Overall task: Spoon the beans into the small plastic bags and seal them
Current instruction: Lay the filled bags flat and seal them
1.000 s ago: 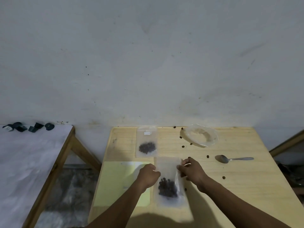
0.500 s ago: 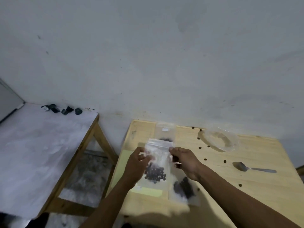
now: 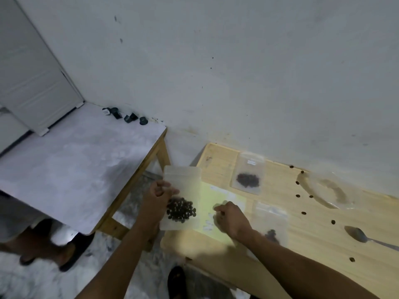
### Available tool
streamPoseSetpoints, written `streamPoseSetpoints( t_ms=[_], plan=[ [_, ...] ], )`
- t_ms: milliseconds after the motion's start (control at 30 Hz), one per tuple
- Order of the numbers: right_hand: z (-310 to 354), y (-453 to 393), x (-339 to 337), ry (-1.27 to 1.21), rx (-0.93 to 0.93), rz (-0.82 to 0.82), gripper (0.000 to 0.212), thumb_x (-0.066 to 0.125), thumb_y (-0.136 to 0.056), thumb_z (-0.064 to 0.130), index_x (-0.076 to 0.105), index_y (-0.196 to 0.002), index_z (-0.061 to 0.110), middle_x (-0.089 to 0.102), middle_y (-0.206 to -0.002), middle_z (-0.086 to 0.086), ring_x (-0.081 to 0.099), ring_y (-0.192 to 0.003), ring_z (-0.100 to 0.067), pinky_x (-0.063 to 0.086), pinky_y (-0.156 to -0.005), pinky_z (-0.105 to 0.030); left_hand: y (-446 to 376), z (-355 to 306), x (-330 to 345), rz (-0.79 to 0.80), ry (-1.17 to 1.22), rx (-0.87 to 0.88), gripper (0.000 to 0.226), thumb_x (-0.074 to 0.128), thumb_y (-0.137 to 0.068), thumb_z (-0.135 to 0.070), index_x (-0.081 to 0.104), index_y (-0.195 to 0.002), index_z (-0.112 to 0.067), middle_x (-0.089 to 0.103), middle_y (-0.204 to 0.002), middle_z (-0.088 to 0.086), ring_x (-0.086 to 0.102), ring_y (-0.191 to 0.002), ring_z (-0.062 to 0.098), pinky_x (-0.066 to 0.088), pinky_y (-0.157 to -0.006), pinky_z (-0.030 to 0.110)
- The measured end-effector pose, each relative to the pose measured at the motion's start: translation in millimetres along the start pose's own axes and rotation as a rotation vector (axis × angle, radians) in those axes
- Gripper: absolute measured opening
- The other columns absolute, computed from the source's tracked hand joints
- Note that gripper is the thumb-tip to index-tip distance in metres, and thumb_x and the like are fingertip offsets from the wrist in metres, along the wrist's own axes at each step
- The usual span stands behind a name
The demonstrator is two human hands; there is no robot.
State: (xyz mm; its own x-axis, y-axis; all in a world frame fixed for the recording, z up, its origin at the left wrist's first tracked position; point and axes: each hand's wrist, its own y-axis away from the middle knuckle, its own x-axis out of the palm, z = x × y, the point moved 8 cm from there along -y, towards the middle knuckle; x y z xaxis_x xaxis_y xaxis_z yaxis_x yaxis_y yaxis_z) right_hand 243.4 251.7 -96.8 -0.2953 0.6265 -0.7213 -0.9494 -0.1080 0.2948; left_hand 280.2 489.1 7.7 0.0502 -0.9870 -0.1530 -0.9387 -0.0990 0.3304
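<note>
The wooden table (image 3: pixel 323 244) carries most of the things, with its left front corner below the two hands. Beside it, left of the left hand, stands a second table (image 3: pixel 71 169) with a pale marbled top and a few small black pieces (image 3: pixel 129 117) at its far edge by the wall.

A pale yellow sheet (image 3: pixel 216 199) lies on the wooden table under and between the hands. A clear shallow dish (image 3: pixel 332 190) sits well to the right of the right hand and farther back, looking nearly empty.

The held bag (image 3: pixel 182 190) is a small frosted, see-through plastic pouch, upright and off the table, its top edge a straight flat band. A dark cluster of beans (image 3: pixel 181 210) sits low in it. The left hand (image 3: pixel 156 199) has its grip closed on the bag's left edge, thumb in front and fingers curled behind.

A second bag (image 3: pixel 248 173) lies flat beyond the right hand, with a dark patch of beans in its lower half. A third bag (image 3: pixel 271 225) lies just right of the right hand, partly under the wrist.

The right hand (image 3: pixel 232 216) rests over the yellow sheet, its grip loosely curled and holding nothing.

A metal spoon (image 3: pixel 358 235) lies far right of the right hand, bowl toward it. Loose beans (image 3: pixel 303 213) are scattered between the dish and the spoon.
</note>
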Motion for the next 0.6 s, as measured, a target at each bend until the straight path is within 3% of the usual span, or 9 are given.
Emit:
streamPoseSetpoints(
  t_ms=[167, 333, 433, 533, 600],
  plan=[
    [13.1, -1.2, -0.9, 0.155, 0.05, -0.005, 0.028, 0.05, -0.087, 0.028, 0.068, -0.108, 0.024, 0.058, -0.106, 0.0, 0.057, -0.096, -0.022, 0.051, -0.084, -0.034, 4.2, -0.2, -15.5, -0.039, -0.044, 0.003, 0.016, 0.067, -0.091, -0.015, 0.059, -0.105, -0.012, 0.075, -0.085, -0.001, 0.073, -0.072, 0.011, 0.059, -0.077, 0.041],
    [19.8, -5.7, 1.2, 0.194, 0.04, 0.018, 0.017, 0.055, -0.081, 0.023, 0.067, -0.094, 0.024, 0.058, -0.1, -0.002, 0.055, -0.093, -0.024, 0.051, -0.079, -0.036, 3.5, -1.0, -14.4, -0.042, -0.083, 0.016, 0.017, 0.068, -0.089, -0.02, 0.06, -0.103, -0.015, 0.072, -0.093, 0.001, 0.072, -0.079, 0.013, 0.059, -0.079, 0.041],
    [21.5, -6.5, -0.7, 0.145, 0.06, 0.032, 0.009, 0.057, -0.081, 0.021, 0.063, -0.085, 0.026, 0.058, -0.095, 0.002, 0.055, -0.088, -0.02, 0.052, -0.077, -0.037, 3.1, -0.8, -7.9, -0.016, -0.047, 0.008, 0.015, 0.064, -0.093, -0.015, 0.058, -0.106, -0.011, 0.074, -0.09, 0.001, 0.072, -0.072, 0.007, 0.058, -0.071, 0.03],
    [18.9, -7.6, -13.4, -0.057, 0.106, 0.004, 0.016, 0.051, -0.085, 0.012, 0.057, -0.08, 0.025, 0.064, -0.086, 0.005, 0.057, -0.073, -0.008, 0.048, -0.065, -0.019, 4.6, -4.1, -1.0, 0.005, -0.068, 0.016, 0.018, 0.067, -0.09, -0.014, 0.059, -0.106, -0.01, 0.073, -0.089, 0.001, 0.072, -0.069, 0.005, 0.057, -0.067, 0.027],
    [16.6, -10.3, -28.5, -0.163, 0.128, -0.036, 0.018, 0.051, -0.088, 0.007, 0.059, -0.083, 0.021, 0.068, -0.086, -0.001, 0.056, -0.069, -0.009, 0.043, -0.06, -0.012, 4.5, -8.1, 3.9, 0.014, -0.084, 0.027, 0.017, 0.068, -0.089, -0.014, 0.06, -0.103, -0.011, 0.073, -0.091, 0.003, 0.07, -0.065, 0.001, 0.054, -0.058, 0.016]
  ],
)
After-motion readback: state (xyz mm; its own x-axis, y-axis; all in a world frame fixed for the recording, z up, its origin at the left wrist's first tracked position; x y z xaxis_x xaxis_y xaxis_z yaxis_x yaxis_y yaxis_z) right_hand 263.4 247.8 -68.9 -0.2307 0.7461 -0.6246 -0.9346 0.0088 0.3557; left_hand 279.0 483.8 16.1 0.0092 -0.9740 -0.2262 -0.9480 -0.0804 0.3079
